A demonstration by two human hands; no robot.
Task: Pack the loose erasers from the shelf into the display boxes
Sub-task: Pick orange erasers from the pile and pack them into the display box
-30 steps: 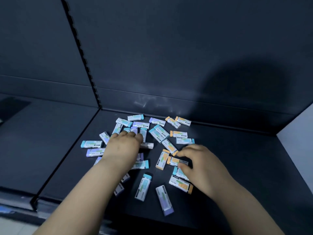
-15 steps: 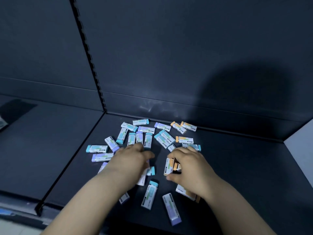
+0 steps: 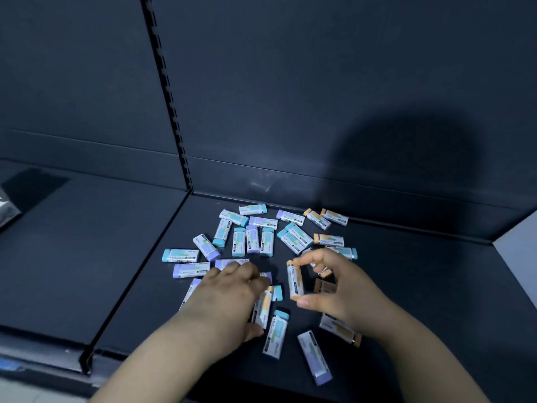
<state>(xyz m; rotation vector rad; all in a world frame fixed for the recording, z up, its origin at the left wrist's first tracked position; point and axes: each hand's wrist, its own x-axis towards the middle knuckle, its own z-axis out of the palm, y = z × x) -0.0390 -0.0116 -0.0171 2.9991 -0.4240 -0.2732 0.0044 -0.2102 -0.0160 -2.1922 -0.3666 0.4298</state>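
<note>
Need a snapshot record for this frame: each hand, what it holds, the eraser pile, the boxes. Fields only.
right hand: pinches one orange-ended eraser end to end between forefinger and thumb, held roughly upright
left hand: palm down over erasers at the pile's front; cannot tell whether it grips one
loose erasers: scattered flat, with teal, purple and orange ends
shelf: dark, carries the whole pile
display boxes: none in view
</note>
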